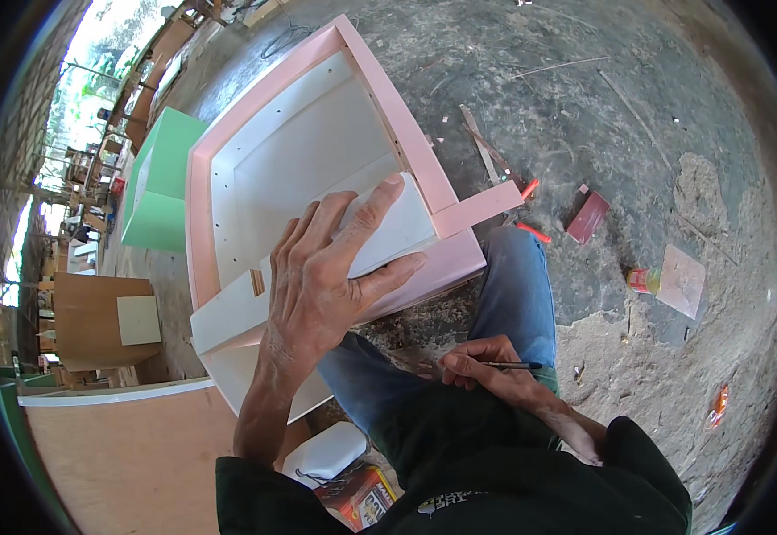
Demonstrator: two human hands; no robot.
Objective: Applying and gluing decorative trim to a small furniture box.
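A box-like cabinet with a pink front frame (392,98) and a white inside (308,134) leans before me. A white board (397,227) lies across its near side, and a notch shows in that strip near my fingers. My left hand (322,267) rests on the board with fingers spread and thumb stretched out. A short pink strip (482,209) sticks out past the cabinet's right corner. Over my lap, my right hand (491,367) is closed around a thin, dark, pencil-like stick (518,365), whose end points right.
A green box (161,205) stands behind at left, with a brown panel (99,312) and a wooden board (130,446) nearer. On the floor at right lie a red block (588,217), orange-handled tools (531,234) and a small can (643,280). A white jug (326,453) is beside me.
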